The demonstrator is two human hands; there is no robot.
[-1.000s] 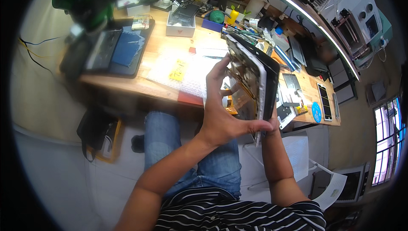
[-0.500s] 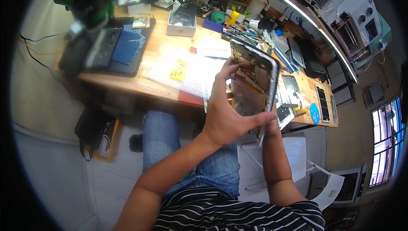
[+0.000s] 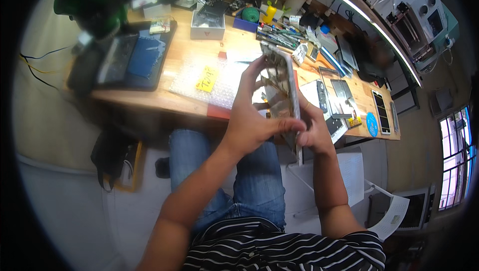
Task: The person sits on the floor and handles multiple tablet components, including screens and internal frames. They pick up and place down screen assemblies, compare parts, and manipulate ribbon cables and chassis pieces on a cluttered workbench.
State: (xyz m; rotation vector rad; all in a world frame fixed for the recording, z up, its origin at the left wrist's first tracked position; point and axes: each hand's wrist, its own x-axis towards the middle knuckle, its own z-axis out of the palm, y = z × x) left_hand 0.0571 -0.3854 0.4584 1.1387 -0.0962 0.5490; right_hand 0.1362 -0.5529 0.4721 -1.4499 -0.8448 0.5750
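Both of my hands hold an opened phone (image 3: 282,84) above the front edge of the wooden bench. It stands nearly edge-on to me, its bare inner parts turned left. My left hand (image 3: 248,124) has its fingers at the far left edge and its thumb across the near part of the frame. From the right, my right hand (image 3: 315,127) grips the other side, with some of its fingers hidden behind the phone. Left of the phone, bubble wrap (image 3: 184,87) lies on the bench with a yellow note (image 3: 205,78) on it.
A green microscope (image 3: 95,4) and a dark mat (image 3: 164,46) with a blue cloth (image 3: 148,56) occupy the left. Behind are a white box (image 3: 207,33) and several hand tools (image 3: 277,36). Phone parts (image 3: 344,99) and a white-framed panel (image 3: 381,112) lie right. A white chair (image 3: 352,173) stands below.
The phone has turned from showing its inner face to nearly edge-on and shifted left with both hands. More of my right hand now shows beside it.
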